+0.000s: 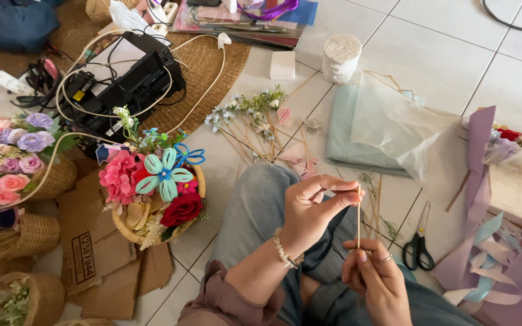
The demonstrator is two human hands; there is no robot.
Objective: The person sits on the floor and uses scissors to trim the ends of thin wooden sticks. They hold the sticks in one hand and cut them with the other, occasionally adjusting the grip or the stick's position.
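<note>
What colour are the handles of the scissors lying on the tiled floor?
Black handles on the metal scissors, seen best in the head view.

A thin, pale wooden stick (358, 217) stood nearly upright at the near centre of the scene, above the lap. Its top end was pinched by the left hand (309, 211), its lower end by the right hand (374, 276). It looked straight and bare.

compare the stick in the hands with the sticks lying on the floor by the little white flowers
The held stick stands upright, pinched between the left hand above and the right hand below; the floor sticks lie flat and fanned out. The held stick is bare, while the floor sticks carry small white flower sprigs. Both are thin, pale wooden skewers.
</note>
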